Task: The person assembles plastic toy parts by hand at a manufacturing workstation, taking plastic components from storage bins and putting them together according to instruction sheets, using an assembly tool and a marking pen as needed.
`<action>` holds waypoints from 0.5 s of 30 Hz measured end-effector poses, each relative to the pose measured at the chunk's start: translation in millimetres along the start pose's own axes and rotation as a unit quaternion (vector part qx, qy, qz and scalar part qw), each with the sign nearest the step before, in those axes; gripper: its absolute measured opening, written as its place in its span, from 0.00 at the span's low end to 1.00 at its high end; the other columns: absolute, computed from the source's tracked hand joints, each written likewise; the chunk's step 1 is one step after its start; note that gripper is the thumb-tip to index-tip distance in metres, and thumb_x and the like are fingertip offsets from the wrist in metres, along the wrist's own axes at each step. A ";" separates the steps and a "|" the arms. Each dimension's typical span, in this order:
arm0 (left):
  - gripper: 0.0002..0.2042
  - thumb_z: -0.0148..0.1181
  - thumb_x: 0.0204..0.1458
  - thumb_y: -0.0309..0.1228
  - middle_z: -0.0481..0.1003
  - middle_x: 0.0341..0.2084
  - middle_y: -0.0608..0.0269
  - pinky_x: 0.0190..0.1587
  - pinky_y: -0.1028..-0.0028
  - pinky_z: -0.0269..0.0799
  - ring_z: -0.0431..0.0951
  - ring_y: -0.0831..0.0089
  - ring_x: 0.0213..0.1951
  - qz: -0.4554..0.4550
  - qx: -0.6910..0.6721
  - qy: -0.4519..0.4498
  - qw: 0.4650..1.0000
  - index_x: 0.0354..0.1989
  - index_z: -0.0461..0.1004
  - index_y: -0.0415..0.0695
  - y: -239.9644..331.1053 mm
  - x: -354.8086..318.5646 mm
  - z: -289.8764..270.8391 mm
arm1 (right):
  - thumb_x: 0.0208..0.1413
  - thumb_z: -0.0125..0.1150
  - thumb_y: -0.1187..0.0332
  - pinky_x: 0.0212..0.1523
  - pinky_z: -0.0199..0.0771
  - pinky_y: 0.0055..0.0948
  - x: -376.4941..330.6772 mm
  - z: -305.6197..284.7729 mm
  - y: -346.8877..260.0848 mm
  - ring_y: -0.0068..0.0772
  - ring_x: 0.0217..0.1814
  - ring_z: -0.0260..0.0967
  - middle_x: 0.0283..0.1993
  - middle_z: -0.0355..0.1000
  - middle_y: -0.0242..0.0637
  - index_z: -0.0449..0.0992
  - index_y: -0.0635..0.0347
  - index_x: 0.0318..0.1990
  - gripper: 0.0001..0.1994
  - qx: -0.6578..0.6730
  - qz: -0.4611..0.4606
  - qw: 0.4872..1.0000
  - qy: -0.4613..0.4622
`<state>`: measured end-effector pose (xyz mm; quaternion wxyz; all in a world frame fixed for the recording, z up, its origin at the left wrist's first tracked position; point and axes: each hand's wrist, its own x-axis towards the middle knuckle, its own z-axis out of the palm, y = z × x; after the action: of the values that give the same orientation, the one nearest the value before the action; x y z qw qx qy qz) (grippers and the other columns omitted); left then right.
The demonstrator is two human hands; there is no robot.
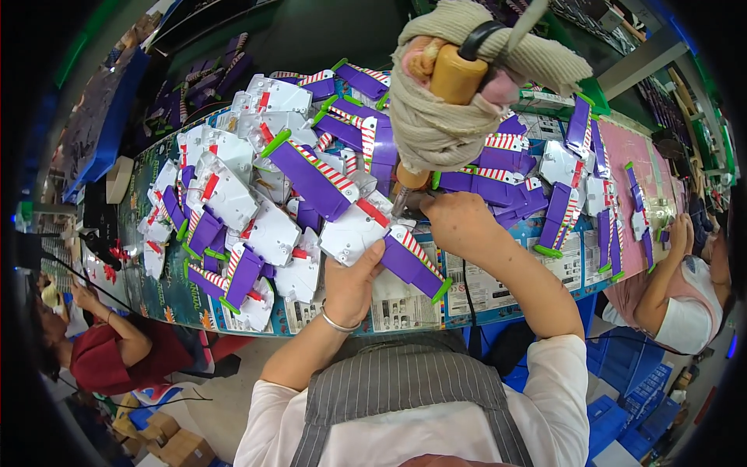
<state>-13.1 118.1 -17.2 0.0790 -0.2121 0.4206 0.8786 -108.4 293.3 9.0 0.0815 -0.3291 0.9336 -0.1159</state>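
My left hand (pixel 350 286) is closed on the near edge of a toy wing assembly (pixel 352 233), thumb on top. It has a white plastic body, a red strip, and two purple wings with red-and-white striped edges and green tips. Above it hangs a power screwdriver (pixel 459 74), wrapped in beige cloth with a yellow end and black cord; its metal tip (pixel 400 202) points down beside the white body. Close to that tip, my right hand (pixel 463 222) is curled with fingers together; what they hold is hidden.
Similar wing assemblies (pixel 226 191) are heaped at left, with more (pixel 564 194) at right. Printed sheets cover the workbench (pixel 405 311). One co-worker (pixel 669 288) sits at right, another (pixel 117 342) at left. Blue crates (pixel 634 366) stand below right, cardboard boxes (pixel 183 447) below left.
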 end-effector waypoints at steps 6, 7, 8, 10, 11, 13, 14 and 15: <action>0.19 0.60 0.50 0.24 0.72 0.44 0.63 0.47 0.68 0.70 0.73 0.71 0.45 0.032 -0.002 0.004 0.999 0.51 0.65 0.44 -0.4 -3.2 1.5 | 0.40 0.51 0.74 0.29 0.74 0.42 1.1 1.1 0.1 0.48 0.29 0.73 0.26 0.73 0.47 0.73 0.62 0.30 0.08 0.013 0.007 1.000 -0.024; 0.20 0.60 0.49 0.24 0.72 0.44 0.63 0.47 0.68 0.70 0.73 0.71 0.45 0.037 -0.005 0.008 0.999 0.51 0.64 0.43 -0.2 -4.0 2.4 | 0.40 0.51 0.74 0.29 0.74 0.41 1.8 2.1 0.3 0.48 0.29 0.73 0.26 0.73 0.47 0.72 0.63 0.30 0.08 0.017 0.004 1.000 -0.019; 0.21 0.60 0.49 0.23 0.72 0.44 0.62 0.47 0.68 0.70 0.73 0.71 0.45 0.042 -0.007 0.012 0.999 0.52 0.64 0.42 0.3 -4.2 2.7 | 0.40 0.51 0.74 0.29 0.74 0.41 2.2 2.6 0.2 0.48 0.29 0.73 0.26 0.73 0.47 0.72 0.63 0.30 0.08 0.021 0.001 1.000 -0.013; 0.21 0.60 0.49 0.23 0.72 0.45 0.62 0.48 0.69 0.70 0.73 0.71 0.45 0.048 0.009 0.014 0.999 0.52 0.63 0.41 -1.5 -3.8 3.0 | 0.40 0.51 0.74 0.29 0.74 0.41 0.7 1.5 0.5 0.48 0.28 0.73 0.26 0.73 0.47 0.72 0.63 0.30 0.08 0.023 0.007 1.000 -0.011; 0.22 0.60 0.49 0.22 0.71 0.45 0.61 0.48 0.69 0.70 0.73 0.71 0.46 0.056 0.023 0.018 0.998 0.53 0.62 0.40 -2.3 -3.8 2.4 | 0.39 0.51 0.74 0.29 0.74 0.41 0.8 1.2 0.0 0.48 0.28 0.73 0.25 0.72 0.47 0.72 0.63 0.30 0.08 0.025 0.009 1.000 -0.010; 0.21 0.60 0.49 0.22 0.71 0.45 0.61 0.48 0.69 0.70 0.73 0.71 0.46 0.072 0.031 0.020 0.997 0.53 0.62 0.40 -3.7 -3.3 0.9 | 0.39 0.51 0.75 0.29 0.74 0.41 1.0 0.6 -1.2 0.48 0.28 0.73 0.25 0.72 0.47 0.72 0.64 0.30 0.08 0.030 0.005 1.000 -0.007; 0.21 0.59 0.49 0.21 0.71 0.46 0.61 0.48 0.69 0.69 0.73 0.71 0.46 0.087 0.037 0.019 0.995 0.53 0.62 0.39 -4.5 -2.9 0.9 | 0.39 0.51 0.75 0.29 0.73 0.41 0.3 0.4 -0.9 0.48 0.28 0.73 0.25 0.72 0.47 0.71 0.64 0.30 0.08 0.034 0.003 0.999 -0.003; 0.21 0.59 0.49 0.21 0.71 0.46 0.61 0.48 0.69 0.69 0.73 0.71 0.46 0.085 0.037 0.018 0.995 0.53 0.62 0.39 -3.9 -3.2 1.7 | 0.39 0.51 0.75 0.29 0.73 0.41 0.3 1.3 -0.2 0.48 0.28 0.73 0.25 0.72 0.47 0.71 0.64 0.30 0.08 0.034 0.005 0.999 -0.004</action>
<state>-9.5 122.0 -17.6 0.0039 -0.1882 0.4710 0.8618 -108.2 292.8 7.7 0.0966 -0.3223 0.9303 -0.1457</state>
